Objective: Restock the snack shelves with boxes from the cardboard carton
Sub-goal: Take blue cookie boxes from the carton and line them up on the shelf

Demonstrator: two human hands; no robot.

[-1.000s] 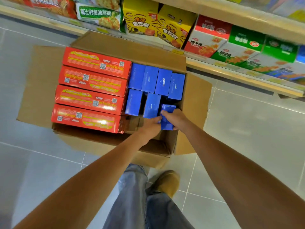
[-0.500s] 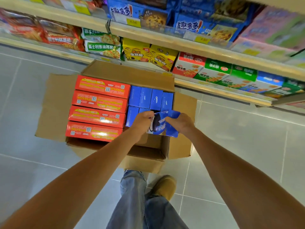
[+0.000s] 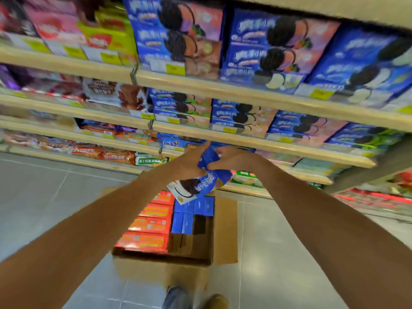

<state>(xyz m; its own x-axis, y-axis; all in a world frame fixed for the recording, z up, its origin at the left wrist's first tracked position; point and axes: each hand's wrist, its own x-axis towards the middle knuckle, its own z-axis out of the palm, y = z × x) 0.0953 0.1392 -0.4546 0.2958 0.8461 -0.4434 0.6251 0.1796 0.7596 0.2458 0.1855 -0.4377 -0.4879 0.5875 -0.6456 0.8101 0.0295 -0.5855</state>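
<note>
Arms reach forward and up from both lower corners, and we see our left hand (image 3: pixel 189 160) and right hand (image 3: pixel 231 158) closed together on the upper end of one blue cookie box (image 3: pixel 200 181). It hangs tilted, lower end toward us, above the open cardboard carton's (image 3: pixel 225 230) far edge and before the shelf (image 3: pixel 256 141) front. Red boxes (image 3: pixel 149 224) fill the carton's left side, blue ones its far right corner.

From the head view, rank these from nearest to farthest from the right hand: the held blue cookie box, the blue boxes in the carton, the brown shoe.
1. Held blue cookie box: gripped by the right hand, and by the left hand.
2. Blue boxes in the carton: below the hands, right of the red boxes.
3. Brown shoe: bottom edge, on the floor.
</note>
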